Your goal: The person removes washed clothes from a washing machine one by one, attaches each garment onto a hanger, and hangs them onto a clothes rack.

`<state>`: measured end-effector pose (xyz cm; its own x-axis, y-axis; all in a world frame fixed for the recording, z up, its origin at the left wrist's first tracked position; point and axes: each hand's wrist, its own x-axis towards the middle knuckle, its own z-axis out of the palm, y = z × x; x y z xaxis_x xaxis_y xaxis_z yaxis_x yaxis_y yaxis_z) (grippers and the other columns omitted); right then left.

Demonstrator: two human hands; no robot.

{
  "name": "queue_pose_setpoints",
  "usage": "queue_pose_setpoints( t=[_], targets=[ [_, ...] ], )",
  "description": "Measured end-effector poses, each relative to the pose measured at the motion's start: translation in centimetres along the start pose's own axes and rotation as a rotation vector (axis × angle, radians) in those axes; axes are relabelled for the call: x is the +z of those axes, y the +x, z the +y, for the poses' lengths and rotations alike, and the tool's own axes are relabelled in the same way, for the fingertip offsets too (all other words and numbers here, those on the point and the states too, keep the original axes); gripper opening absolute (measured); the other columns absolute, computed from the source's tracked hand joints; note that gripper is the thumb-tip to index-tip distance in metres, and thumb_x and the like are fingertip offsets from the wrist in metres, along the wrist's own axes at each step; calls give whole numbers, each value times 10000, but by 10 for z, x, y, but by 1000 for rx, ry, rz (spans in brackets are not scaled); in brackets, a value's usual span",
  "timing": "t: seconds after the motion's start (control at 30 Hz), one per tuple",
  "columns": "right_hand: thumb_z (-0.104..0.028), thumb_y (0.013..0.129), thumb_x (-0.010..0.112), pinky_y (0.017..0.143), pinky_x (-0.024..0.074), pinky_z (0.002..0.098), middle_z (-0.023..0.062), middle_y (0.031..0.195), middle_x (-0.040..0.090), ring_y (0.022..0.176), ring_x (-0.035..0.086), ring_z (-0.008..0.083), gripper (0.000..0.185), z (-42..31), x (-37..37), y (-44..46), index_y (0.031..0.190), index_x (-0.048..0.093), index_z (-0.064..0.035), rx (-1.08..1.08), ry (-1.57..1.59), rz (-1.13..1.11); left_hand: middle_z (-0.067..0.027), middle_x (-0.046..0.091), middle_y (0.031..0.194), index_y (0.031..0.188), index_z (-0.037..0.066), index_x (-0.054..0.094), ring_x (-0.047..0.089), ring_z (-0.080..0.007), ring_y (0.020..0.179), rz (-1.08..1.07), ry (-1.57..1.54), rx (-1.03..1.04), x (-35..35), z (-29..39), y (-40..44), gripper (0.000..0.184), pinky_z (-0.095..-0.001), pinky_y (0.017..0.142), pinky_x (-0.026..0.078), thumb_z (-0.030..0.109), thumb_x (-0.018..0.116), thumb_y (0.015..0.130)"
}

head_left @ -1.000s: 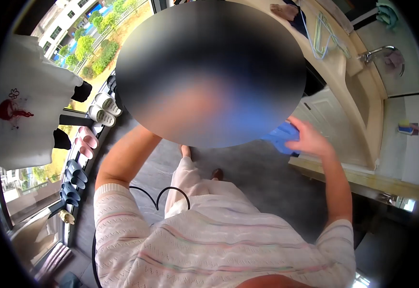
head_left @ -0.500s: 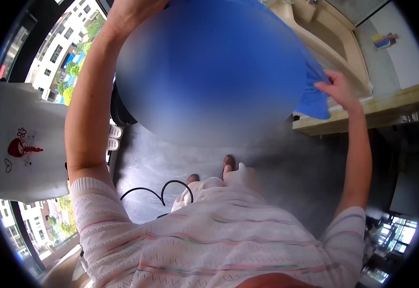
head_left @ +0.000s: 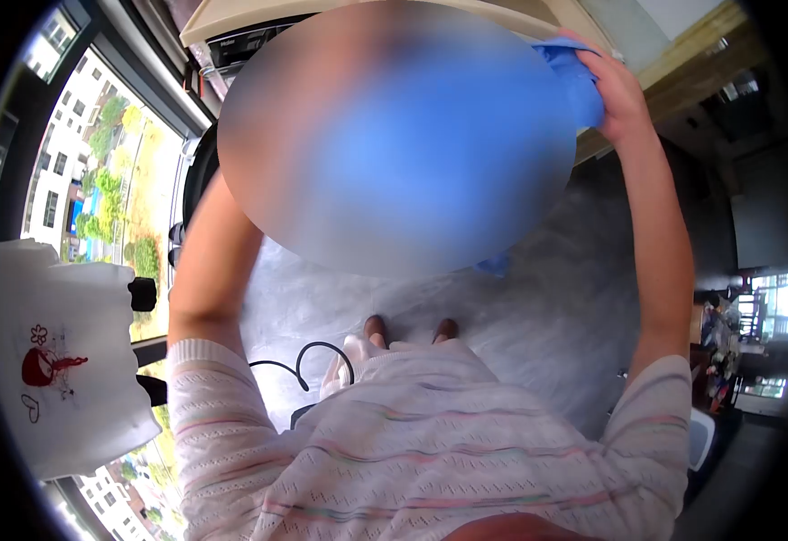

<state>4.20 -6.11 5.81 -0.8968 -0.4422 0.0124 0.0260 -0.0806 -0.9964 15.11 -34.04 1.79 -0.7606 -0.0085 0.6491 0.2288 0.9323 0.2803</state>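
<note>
A large blue cloth (head_left: 583, 88) hangs in front of me, most of it smeared by a round blur over the middle of the view. Its right edge is bunched in the closed fingers of my right hand (head_left: 625, 97), beside the pale sink edge. A small lower corner of the cloth shows beneath the blur, above the floor. My left forearm (head_left: 213, 261) reaches up into the blur on the left side of the cloth. My left hand and its fingers are lost in that blur, so its grip does not show.
Ahead runs a beige sink rim (head_left: 231, 16), with a dark appliance (head_left: 240, 45) under it. At left, a white cloth with a red drawing (head_left: 55, 361) hangs by the window. A black cord loop (head_left: 322, 352) lies near my waist, above the grey floor (head_left: 538, 298).
The view has turned and the sink now lies straight ahead. My right hand has risen with the cloth edge. My left hand has passed into the blur. The cloth's visible outline has shrunk.
</note>
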Motion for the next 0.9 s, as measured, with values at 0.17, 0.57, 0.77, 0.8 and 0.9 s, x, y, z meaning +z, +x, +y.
queue_pose_setpoints(
  t=[0.17,0.57,0.77,0.8,0.9],
  targets=[
    [18,819,373,672,479,274,78,919,569,765,560,140,439,3,20,-27,1242,450,-75,11,78,143,-135,617,719,1009,-81,550,606,-201,678,-702,-796,-234,63,137,-86,692,-293,635,478,500,695,663],
    [-91,835,454,749,457,291,74,983,568,877,540,164,304,-33,-100,-109,1114,529,2,-199,-177,127,-136,642,765,928,55,642,616,-185,700,-480,-567,-582,221,138,-131,375,-322,680,460,402,575,801],
    [-179,708,669,761,433,259,62,967,591,890,547,134,455,-19,-199,-196,1100,534,6,22,-1130,-147,-5,603,724,903,-9,614,529,-55,581,-543,-1246,-743,146,115,-70,305,-202,551,448,284,538,867],
    [-166,663,704,764,430,245,68,953,596,898,548,122,473,-13,-206,-207,1074,545,7,69,-1328,-200,-46,622,801,906,-5,593,582,-84,685,-638,-1235,-688,140,119,-58,274,-211,628,488,261,541,866],
    [-199,715,650,616,410,265,52,683,573,657,514,116,255,-13,-234,-220,844,607,17,151,-1305,33,-33,615,810,994,-35,578,575,-89,704,-961,-1187,-473,104,159,-38,439,-211,667,477,302,698,739]
  ],
)
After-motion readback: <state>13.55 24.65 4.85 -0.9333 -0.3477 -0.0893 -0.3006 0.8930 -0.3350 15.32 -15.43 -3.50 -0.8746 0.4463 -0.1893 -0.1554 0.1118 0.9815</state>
